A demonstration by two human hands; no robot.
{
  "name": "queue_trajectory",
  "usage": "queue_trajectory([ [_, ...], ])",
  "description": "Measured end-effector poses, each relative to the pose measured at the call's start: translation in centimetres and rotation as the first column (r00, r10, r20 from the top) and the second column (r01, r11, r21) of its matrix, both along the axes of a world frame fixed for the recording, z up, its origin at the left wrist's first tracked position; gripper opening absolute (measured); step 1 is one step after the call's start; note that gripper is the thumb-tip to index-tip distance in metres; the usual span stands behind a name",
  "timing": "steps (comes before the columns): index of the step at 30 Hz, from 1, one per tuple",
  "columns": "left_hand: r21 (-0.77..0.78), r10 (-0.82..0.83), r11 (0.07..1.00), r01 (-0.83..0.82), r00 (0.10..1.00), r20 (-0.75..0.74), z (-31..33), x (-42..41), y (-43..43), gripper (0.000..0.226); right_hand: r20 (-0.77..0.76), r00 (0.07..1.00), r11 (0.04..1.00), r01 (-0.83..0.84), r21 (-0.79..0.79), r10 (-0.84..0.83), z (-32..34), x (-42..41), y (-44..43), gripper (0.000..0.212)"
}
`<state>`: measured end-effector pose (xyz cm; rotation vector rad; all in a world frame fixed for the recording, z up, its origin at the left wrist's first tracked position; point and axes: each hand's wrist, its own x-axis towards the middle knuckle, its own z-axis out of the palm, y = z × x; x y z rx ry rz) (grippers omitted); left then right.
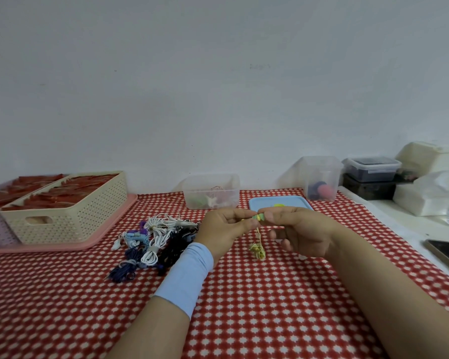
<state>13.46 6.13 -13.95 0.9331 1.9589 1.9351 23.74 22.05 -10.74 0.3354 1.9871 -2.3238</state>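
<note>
Red-and-white checked cloth (244, 307) covers the table, with a plain wall behind. Both hands are raised mid-table. The left hand (226, 226) and right hand (298, 229) each pinch one end of a small yellow-green earphone (259, 217) between thumb and fingertips. The held piece lies roughly level, its long axis running left-right between the hands. Its cord hangs straight down to a coiled bundle (257, 251) low over the cloth; I can't tell if it touches. A pile of tied earphones (153, 237) sits just left, so many look finished. This one looks mostly wound, probably mid-job, with the earbud end to sort and the set to put down. Clear tub (210, 191) and blue tray (259, 203) are behind.
</note>
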Motion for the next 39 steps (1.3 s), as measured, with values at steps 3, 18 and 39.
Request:
queue_trajectory([
  [3,0.015,-0.031,0.999,0.031,0.999,0.016,0.1,0.2,-0.1,0.016,0.034,0.999,1.000,-0.010,-0.025,0.010,-0.2,0.0,-0.1,0.013],
  [18,-0.012,-0.032,0.999,0.032,0.999,-0.004,0.3,0.2,-0.3,0.015,-0.020,0.999,1.000,0.027,0.001,-0.027,-0.2,-0.3,0.0,0.021],
  [39,-0.198,0.093,0.974,-0.110,0.991,-0.095,-0.2,-0.4,0.3,0.011,-0.086,0.974,0.430,0.170,0.887,-0.208,0.0,0.9,5.1,0.011],
])
